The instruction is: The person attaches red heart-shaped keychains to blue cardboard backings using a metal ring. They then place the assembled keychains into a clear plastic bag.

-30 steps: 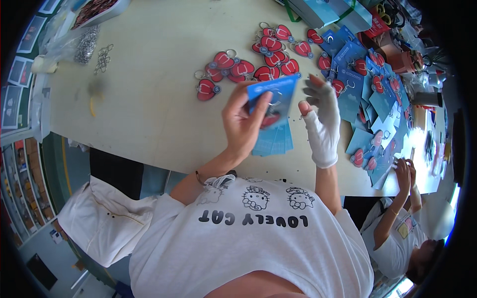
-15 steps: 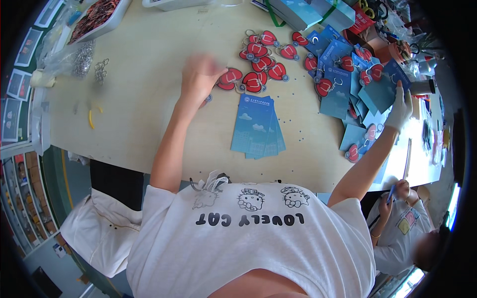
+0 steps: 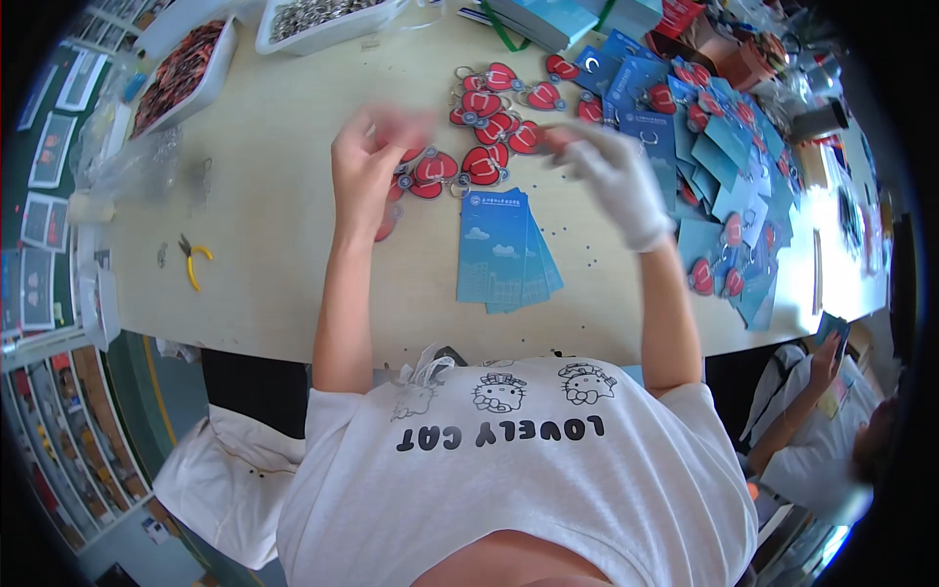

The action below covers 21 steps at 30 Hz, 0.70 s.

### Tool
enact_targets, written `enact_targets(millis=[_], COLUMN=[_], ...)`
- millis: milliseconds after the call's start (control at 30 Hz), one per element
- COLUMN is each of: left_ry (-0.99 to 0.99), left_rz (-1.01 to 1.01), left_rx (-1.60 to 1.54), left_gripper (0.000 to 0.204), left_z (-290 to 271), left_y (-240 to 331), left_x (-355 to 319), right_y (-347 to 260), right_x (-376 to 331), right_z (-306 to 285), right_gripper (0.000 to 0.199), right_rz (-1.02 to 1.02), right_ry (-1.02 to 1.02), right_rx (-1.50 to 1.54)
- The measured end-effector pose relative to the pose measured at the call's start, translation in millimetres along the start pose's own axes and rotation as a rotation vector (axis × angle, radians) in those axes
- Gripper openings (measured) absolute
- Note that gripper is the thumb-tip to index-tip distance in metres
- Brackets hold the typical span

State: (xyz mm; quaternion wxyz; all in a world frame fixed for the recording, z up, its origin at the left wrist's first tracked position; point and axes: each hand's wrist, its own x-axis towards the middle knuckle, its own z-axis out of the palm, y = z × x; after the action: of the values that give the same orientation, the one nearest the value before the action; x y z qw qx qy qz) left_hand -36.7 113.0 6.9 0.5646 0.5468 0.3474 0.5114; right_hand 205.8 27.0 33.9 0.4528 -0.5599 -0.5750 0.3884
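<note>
Above the table's middle, my left hand (image 3: 360,174) is closed, with a blurred red keychain (image 3: 406,129) at its fingertips. Below that hand lie more red keychains (image 3: 433,173) with metal rings, heaped toward the centre. My right hand (image 3: 616,186), in a whitish glove with bare fingertips, hovers right of the heap. Motion smears its fingers, so I cannot tell whether they hold anything. Between my forearms rests a small fanned stack of blue printed cards (image 3: 492,249). At the right spreads a loose pile of blue cards (image 3: 724,157) with red keychains on it.
Yellow-handled pliers (image 3: 199,269) lie at the left. Behind them are a clear plastic bag (image 3: 147,161), a white tray (image 3: 220,83) of reddish pieces and another tray (image 3: 381,20) of metal rings. Boxes (image 3: 538,22) stand at the back. A person (image 3: 812,416) sits at the lower right.
My right hand has come left from the card pile to beside the keychain heap. My left hand stays near the heap. The view has shifted slightly, showing the ring tray and whole pliers.
</note>
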Motion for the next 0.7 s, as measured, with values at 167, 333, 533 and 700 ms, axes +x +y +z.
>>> enact_targets(millis=[167, 333, 533, 700], left_ry=[-0.133, -0.130, 0.053, -0.024], left_rz=[0.165, 0.310, 0.179, 0.167], left_rx=[0.125, 0.371, 1.049, 1.201], left_gripper=[0.016, 0.025, 0.054, 0.057], left_z=[38.2, 54.9, 31.5, 51.9], left_y=[2.2, -10.0, -24.9, -43.3], left_x=[-39.9, -75.9, -108.2, -114.2], right_y=[10.6, 19.2, 27.9, 42.2], right_x=[0.9, -20.0, -46.3, -71.9], right_z=[58.4, 60.9, 34.2, 50.9], right_gripper=[0.039, 0.032, 0.024, 0.023], right_rz=[0.214, 0.334, -0.003, 0.285], right_ry=[-0.117, -0.039, 0.074, -0.024], right_rx=[0.546, 0.720, 0.688, 0.848])
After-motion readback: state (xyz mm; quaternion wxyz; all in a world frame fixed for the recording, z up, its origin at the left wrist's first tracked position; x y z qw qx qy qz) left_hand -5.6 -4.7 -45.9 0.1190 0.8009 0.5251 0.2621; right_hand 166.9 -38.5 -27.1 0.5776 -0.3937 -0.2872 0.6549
